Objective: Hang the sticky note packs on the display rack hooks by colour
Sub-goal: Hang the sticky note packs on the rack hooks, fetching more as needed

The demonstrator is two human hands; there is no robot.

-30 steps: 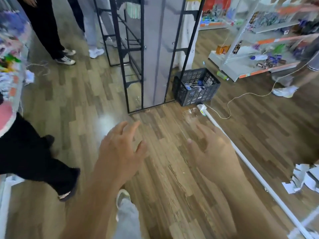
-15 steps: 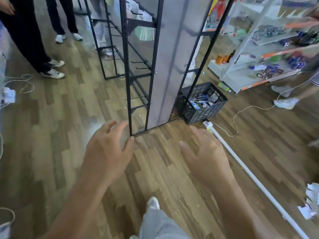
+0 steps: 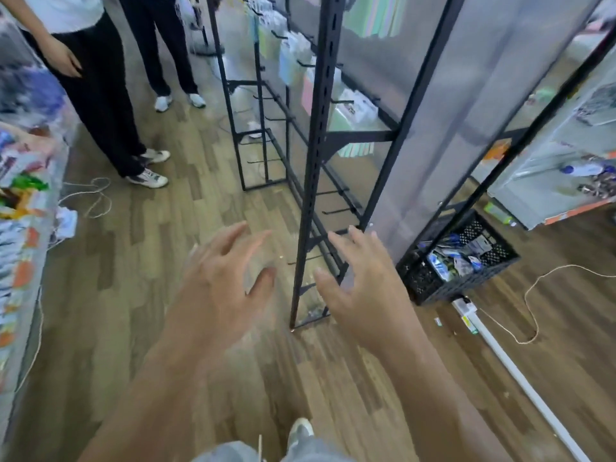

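Note:
A tall black display rack [image 3: 316, 128] with a translucent grey panel stands just ahead of me. Short black hooks [image 3: 333, 211] stick out along its left face. Pastel sticky note packs [image 3: 290, 65] in green, blue and pink hang on the upper hooks further back. My left hand [image 3: 220, 291] and my right hand [image 3: 363, 288] are both stretched forward with fingers spread, holding nothing. The rack's front post rises between them. My right hand's fingertips lie near the lower hooks.
A black plastic crate [image 3: 460, 261] with mixed packets sits on the floor right of the rack. A white rail [image 3: 520, 378] and a cord [image 3: 533, 295] lie beside it. Two people [image 3: 110, 105] stand at the back left. Goods shelves line the left edge [image 3: 20, 211] and right side [image 3: 566, 161].
My view has swung up and closer to the rack, so its hooks and hanging packs now show. Both hands stay empty and have moved forward to either side of the front post.

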